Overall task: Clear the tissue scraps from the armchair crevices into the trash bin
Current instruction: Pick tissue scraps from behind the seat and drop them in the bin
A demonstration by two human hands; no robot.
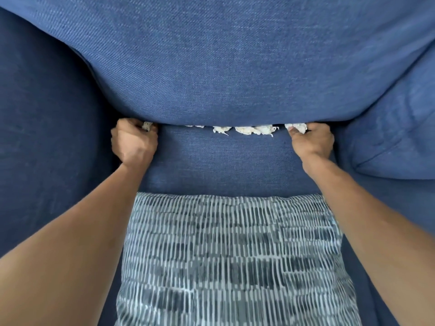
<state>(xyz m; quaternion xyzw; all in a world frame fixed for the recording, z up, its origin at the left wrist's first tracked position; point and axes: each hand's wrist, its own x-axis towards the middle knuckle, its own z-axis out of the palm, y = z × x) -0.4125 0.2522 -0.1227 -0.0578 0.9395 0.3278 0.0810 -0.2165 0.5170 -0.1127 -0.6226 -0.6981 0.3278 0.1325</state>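
Observation:
Several white tissue scraps (249, 130) sit wedged along the crevice between the blue armchair's back cushion (223, 67) and its seat (221, 165). My left hand (133, 141) is at the crevice's left end, fingers closed around a small tissue scrap (147, 125). At the right end, my right hand (313, 141) pinches another tissue scrap (297, 127). The trash bin is out of sight.
A throw pillow (233, 260) with a grey and white dash pattern lies on the front of the seat between my forearms. The armchair's padded arms rise on the left (47, 137) and right (395, 137).

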